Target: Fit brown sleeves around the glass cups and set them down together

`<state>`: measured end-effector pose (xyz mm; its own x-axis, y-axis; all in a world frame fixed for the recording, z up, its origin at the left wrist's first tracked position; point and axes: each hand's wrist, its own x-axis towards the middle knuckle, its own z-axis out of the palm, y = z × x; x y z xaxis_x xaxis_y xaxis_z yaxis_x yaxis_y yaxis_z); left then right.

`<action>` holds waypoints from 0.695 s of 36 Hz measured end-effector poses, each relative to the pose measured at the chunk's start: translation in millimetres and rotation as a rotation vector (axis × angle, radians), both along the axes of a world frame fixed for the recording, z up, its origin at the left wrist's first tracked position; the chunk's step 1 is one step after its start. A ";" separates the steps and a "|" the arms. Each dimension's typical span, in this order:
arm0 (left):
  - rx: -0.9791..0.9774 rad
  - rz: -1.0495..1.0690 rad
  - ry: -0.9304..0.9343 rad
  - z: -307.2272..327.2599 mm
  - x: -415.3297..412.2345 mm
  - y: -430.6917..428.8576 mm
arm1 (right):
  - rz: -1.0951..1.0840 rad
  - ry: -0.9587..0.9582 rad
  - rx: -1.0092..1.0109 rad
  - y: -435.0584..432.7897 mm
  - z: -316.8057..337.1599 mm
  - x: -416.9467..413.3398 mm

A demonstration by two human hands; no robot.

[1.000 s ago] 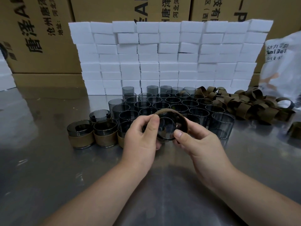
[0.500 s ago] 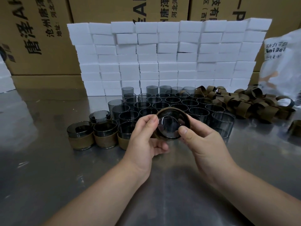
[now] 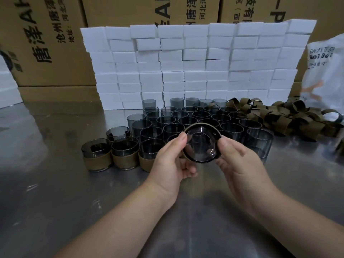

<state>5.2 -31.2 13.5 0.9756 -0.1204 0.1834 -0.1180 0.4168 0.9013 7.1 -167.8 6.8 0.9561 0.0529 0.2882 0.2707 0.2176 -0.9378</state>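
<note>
Held cup: a smoky glass cup is lifted above the metal table, tipped so one round end faces the camera; which end cannot be told.
Sleeve on it: a brown sleeve rings the cup, seen only as a thin edge along the top rim; how far it is pushed on is hidden.
Left hand: closed on the cup's left side, thumb over the rim, the other fingers curled behind it and mostly out of sight.
Right hand: closed on the cup's right side, thumb tip on the rim, fingers hidden behind the glass.
Finished cups: sleeved cups stand together at the left; the one nearest the left hand is partly covered by it.
Bare cups: packed in rows behind the hands, the nearest ones blocked by the held cup.
Loose sleeves: a heap at the right, cut off by the frame edge.
Backdrop: stacked white blocks, cardboard boxes with cropped print.
</note>
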 end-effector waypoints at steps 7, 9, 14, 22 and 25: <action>-0.022 -0.024 -0.009 -3.5 4.1 -1.1 | 0.119 -0.010 -0.073 1.2 -1.0 -1.6; -0.012 -0.042 -0.014 -2.7 3.7 -1.0 | 0.164 -0.025 -0.062 0.6 -0.7 -2.5; 0.079 -0.059 0.034 -3.2 1.5 -6.3 | 0.181 -0.066 -0.046 3.2 -4.6 -1.6; -0.056 -0.107 0.126 -4.4 3.7 -3.7 | 0.124 -0.042 -0.057 2.7 -5.4 -3.7; -0.109 -0.125 0.146 -4.4 4.8 -2.4 | 0.156 -0.069 -0.072 -0.7 -7.3 -4.5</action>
